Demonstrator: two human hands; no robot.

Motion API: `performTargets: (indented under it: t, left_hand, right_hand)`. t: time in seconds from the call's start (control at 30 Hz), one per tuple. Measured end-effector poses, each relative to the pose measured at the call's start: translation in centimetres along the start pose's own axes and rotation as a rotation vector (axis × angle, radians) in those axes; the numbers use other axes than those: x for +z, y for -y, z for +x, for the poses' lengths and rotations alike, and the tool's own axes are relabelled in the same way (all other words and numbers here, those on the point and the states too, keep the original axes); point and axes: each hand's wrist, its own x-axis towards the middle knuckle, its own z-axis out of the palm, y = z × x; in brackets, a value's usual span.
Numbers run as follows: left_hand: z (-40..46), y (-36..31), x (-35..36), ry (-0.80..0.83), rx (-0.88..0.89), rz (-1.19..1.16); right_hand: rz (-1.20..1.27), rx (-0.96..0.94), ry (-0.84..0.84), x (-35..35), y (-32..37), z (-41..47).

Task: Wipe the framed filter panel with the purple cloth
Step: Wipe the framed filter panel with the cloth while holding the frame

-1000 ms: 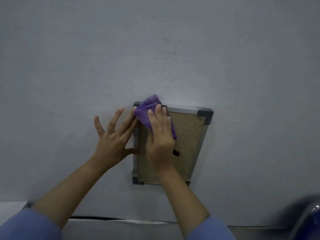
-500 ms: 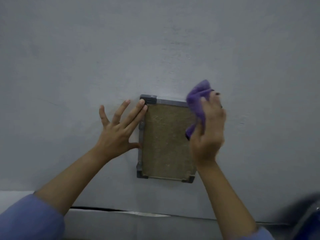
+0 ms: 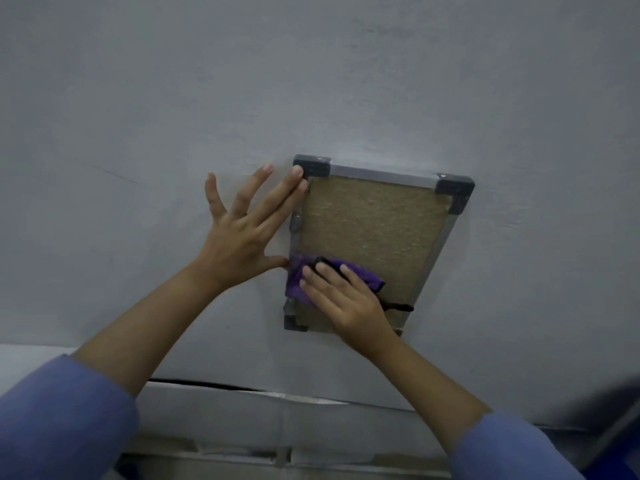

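The framed filter panel (image 3: 372, 223) lies flat on a grey surface, a tan mesh in a metal frame with dark corner caps. My right hand (image 3: 346, 301) presses the purple cloth (image 3: 298, 282) onto the panel's lower left part, near its left edge. A black cord trails from the cloth to the right. My left hand (image 3: 242, 233) lies flat with fingers spread beside the panel, fingertips touching the frame's upper left corner and thumb near the cloth.
The grey surface (image 3: 311, 81) extends all around the panel. Its near edge (image 3: 277, 393) runs below my arms, with a lower ledge beneath. A dark blue object (image 3: 620, 445) shows at the bottom right corner.
My right hand has swept the cloth from the panel's top left to its top right, then down to the lower left. My left hand has stayed braced at the frame's left side.
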Motion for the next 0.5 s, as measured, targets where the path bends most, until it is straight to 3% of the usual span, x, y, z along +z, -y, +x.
performTargets:
  t: [0.33,0.4,0.5]
  left_hand:
    - [0.0,-0.5,-0.6,0.032,-0.028,-0.022]
    - [-0.3,-0.9,-0.7,0.033,-0.052,-0.052]
    - [-2.2,-2.6,-0.2,0.025,-0.115,-0.108]
  right_hand:
    - [0.140,-0.102,0.420,2.1,3.5,-7.4]
    - [0.306,0.094,0.494,1.1,4.9,-8.8]
    - [0.757,0.761,0.423,-2.7,7.3,-9.4]
